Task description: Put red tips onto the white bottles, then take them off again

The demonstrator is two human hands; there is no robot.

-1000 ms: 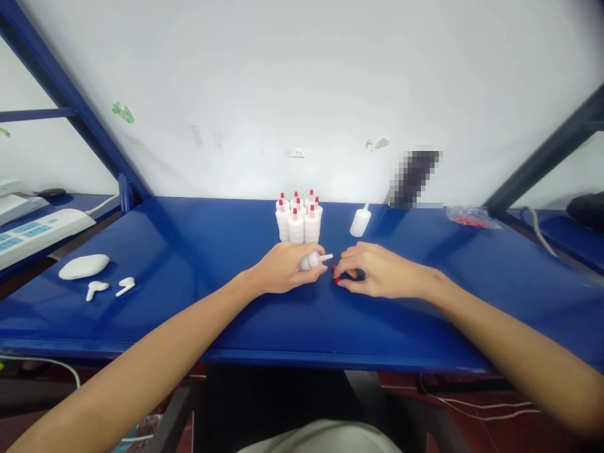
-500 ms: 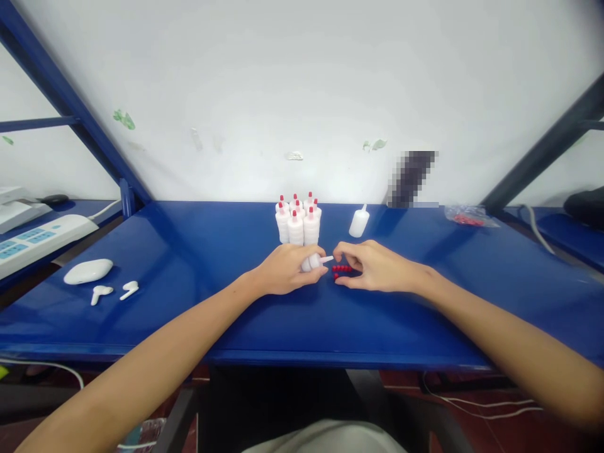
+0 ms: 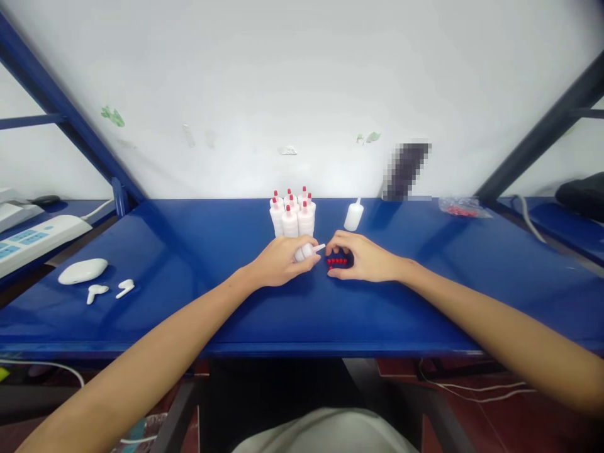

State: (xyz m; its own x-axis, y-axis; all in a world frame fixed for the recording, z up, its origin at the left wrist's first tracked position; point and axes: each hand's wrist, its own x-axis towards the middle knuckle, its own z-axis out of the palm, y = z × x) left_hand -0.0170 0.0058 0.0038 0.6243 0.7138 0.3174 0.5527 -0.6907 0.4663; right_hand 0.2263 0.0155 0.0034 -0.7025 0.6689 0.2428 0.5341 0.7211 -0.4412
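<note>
My left hand [image 3: 280, 261] is closed round a small white bottle [image 3: 306, 251] lying on its side, its bare white nozzle pointing right. My right hand [image 3: 363, 259] curls over a short row of small red caps [image 3: 336, 262] on the blue table [image 3: 189, 302]; its thumb and forefinger meet close to the nozzle tip, and whether they pinch a cap is hidden. Just behind my hands stands a cluster of several white bottles with red caps [image 3: 291, 214]. One uncapped white bottle [image 3: 353, 216] stands to their right.
At the left lie a white earbud case [image 3: 83, 270] and two white earbuds [image 3: 109, 290]. A white power strip [image 3: 33, 236] sits on the left side shelf. A clear bag of red caps [image 3: 462, 207] lies at the back right. Blue frame struts slant up on both sides.
My right hand lifted off the red caps, showing the row, and brought its fingertips to the nozzle of the bottle in my left hand. The view shifted slightly.
</note>
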